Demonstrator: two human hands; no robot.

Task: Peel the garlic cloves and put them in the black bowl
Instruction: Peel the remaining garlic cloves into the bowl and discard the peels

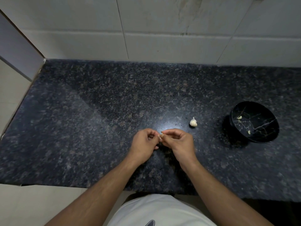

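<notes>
A small garlic clove (160, 137) is pinched between the fingertips of my left hand (144, 145) and my right hand (177, 143), just above the middle of the dark granite counter (97, 128); most of the clove is hidden by my fingers. A white garlic bulb (193, 122) sits on the counter a little beyond and to the right of my right hand. The black bowl (267, 118) with gold veins stands tilted at the far right and holds two peeled cloves, one (239, 117) near its upper left and another (248, 132) lower down.
A white tiled wall (162, 38) runs along the back of the counter. A side wall (16, 51) closes off the left. The counter's front edge (81, 186) lies close to my body.
</notes>
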